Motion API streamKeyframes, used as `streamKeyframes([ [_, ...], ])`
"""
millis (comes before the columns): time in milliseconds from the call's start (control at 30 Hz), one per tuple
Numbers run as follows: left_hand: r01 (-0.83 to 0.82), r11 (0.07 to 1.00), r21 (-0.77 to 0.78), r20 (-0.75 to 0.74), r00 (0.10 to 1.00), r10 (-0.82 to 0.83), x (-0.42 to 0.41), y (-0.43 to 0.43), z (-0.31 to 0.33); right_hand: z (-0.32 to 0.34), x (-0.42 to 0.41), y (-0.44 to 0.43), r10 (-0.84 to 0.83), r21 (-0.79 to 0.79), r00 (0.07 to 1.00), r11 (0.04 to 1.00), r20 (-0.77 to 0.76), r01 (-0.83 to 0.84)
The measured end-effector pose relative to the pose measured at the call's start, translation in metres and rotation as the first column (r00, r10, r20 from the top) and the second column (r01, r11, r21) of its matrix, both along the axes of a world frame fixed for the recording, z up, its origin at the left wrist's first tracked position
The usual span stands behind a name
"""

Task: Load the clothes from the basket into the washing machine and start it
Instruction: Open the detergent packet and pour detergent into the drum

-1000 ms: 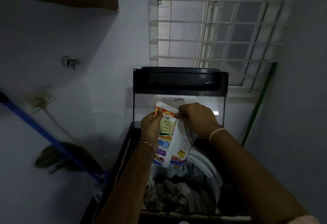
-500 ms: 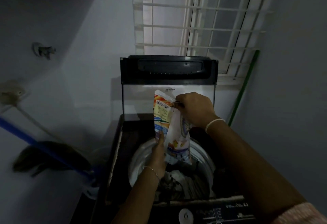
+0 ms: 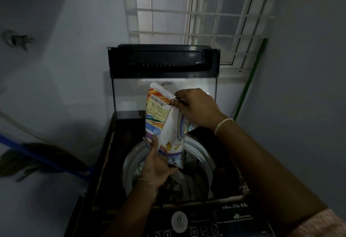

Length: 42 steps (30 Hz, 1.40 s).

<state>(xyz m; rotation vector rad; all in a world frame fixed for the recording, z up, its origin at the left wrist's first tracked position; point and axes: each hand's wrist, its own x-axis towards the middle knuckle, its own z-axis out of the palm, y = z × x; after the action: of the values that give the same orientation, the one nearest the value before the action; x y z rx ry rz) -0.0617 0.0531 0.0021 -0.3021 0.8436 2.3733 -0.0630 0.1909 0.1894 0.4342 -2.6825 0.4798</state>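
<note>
Dark top-loading washing machine, lid raised upright against the barred window; round steel drum open below, crumpled clothes already lying inside. No basket in view. Control panel runs along the near edge, buttons untouched as far as I can judge.

Over the drum: printed white detergent pouch, upright, slightly tilted. Likely soft-sided, light, contents shifting (powder or liquid, cannot tell). Best held as it is, one grip under the base, one at the torn top corner.

Left hand closed around the pouch's bottom edge; right hand pinching the upper corner, hands well apart.

Around: blue-handled mop leaning left, green pole right. Neither obstructs. Dim light makes the pour harder to gauge.
</note>
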Motion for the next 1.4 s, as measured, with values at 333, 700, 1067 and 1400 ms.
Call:
streamKeyframes([
  [333, 0.009, 0.988, -0.157, -0.017, 1.0, -0.012, -0.004, -0.015, -0.035, -0.065, 0.015, 0.046, 0.073, -0.319, 0.973, 0.948, 0.218, 0.001],
  [700, -0.012, 0.911, -0.412, -0.126, 0.991, -0.043, 0.017, 0.007, -0.05, -0.128, 0.048, 0.116, 0.077, -0.516, 0.882, 0.833, 0.466, 0.2],
  [1067, -0.09, 0.859, -0.505, -0.324, 0.941, -0.092, 0.015, 0.028, -0.05, -0.17, 0.07, 0.153, 0.027, -0.631, 0.828, 0.662, 0.559, 0.404],
  [1400, -0.105, 0.844, -0.526, -0.359, 0.927, -0.108, -0.004, 0.038, -0.059, -0.174, 0.062, 0.172, 0.106, -0.663, 0.785, 0.611, 0.61, 0.433],
])
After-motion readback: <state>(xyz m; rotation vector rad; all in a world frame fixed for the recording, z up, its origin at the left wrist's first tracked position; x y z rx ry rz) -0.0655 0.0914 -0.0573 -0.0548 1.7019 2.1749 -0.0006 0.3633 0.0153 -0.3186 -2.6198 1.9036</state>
